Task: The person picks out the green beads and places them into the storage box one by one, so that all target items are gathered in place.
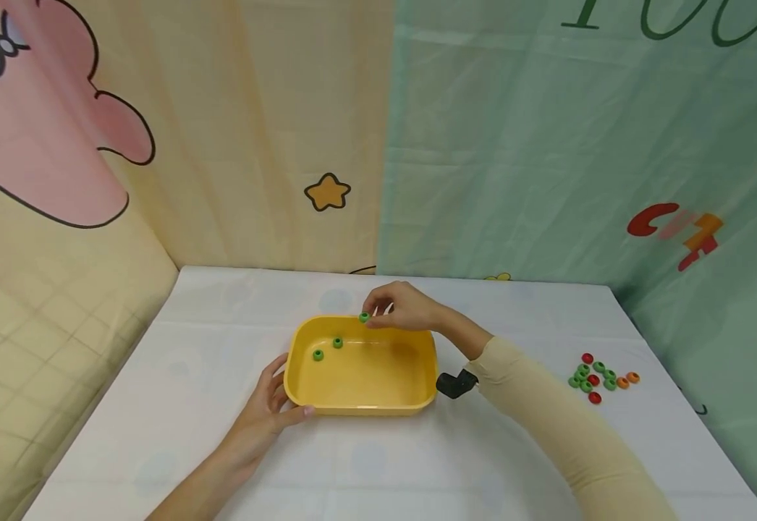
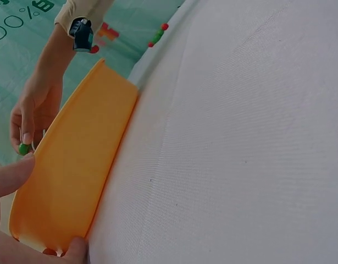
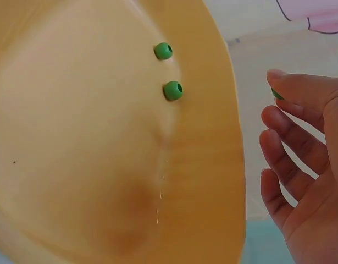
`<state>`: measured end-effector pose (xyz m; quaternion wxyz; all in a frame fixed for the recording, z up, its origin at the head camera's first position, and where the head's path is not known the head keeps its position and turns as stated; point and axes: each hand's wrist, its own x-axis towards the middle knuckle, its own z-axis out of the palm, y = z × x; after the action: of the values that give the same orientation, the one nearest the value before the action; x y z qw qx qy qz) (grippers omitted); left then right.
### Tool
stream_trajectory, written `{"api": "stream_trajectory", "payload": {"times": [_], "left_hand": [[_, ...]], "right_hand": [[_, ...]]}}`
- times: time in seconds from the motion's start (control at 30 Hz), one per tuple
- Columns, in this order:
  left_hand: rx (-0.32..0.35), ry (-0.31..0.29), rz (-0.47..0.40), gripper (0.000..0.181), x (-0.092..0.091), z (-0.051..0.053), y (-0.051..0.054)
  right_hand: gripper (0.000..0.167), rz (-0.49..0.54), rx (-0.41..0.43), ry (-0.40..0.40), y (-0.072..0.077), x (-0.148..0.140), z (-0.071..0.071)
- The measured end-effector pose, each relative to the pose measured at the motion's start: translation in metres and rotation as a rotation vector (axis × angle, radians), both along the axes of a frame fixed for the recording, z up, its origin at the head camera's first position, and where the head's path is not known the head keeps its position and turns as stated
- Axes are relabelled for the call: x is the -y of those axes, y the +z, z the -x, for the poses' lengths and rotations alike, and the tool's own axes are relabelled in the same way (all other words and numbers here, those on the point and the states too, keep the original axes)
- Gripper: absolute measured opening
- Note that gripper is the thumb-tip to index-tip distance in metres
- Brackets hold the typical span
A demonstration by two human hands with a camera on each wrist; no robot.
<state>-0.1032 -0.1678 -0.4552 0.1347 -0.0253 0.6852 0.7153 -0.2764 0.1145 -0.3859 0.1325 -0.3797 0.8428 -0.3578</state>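
pinching a green bead point(image 1: 363, 318) between thumb and fingertip, the right hand point(image 1: 406, 307) is at the far rim of a yellow tray point(image 1: 368, 380), though whether the bead sits over the rim or just outside it is hard to tell. the left hand point(image 1: 264, 416) grips the tray's left end, thumb at the near corner; two loose beads point(image 1: 337, 344), both green, lie inside near each other, toward the left. well to the right, a cluster of red, green and orange beads point(image 1: 593, 380) lies on the white tablecloth point(image 1: 124, 420).
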Motion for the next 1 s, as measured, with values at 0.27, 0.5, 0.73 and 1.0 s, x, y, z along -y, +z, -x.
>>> {"api": "stream_trajectory", "payload": {"times": [0.27, 0.5, 0.73, 1.0], "left_hand": [[0.015, 0.012, 0.001, 0.103, -0.001, 0.003, 0.002], [0.005, 0.010, 0.003, 0.104, 0.001, 0.000, 0.003], [-0.001, 0.013, -0.007, 0.103, 0.001, -0.001, 0.004], [0.011, 0.017, -0.003, 0.104, 0.000, 0.000, 0.004]], "right_hand": [[0.026, 0.001, 0.007, -0.025, -0.005, 0.001, -0.005], [0.025, 0.016, -0.001, -0.043, -0.007, -0.012, -0.008], [0.025, 0.012, -0.014, -0.060, -0.007, -0.027, -0.010], [0.024, -0.011, -0.014, -0.093, -0.006, -0.046, -0.013]]}}
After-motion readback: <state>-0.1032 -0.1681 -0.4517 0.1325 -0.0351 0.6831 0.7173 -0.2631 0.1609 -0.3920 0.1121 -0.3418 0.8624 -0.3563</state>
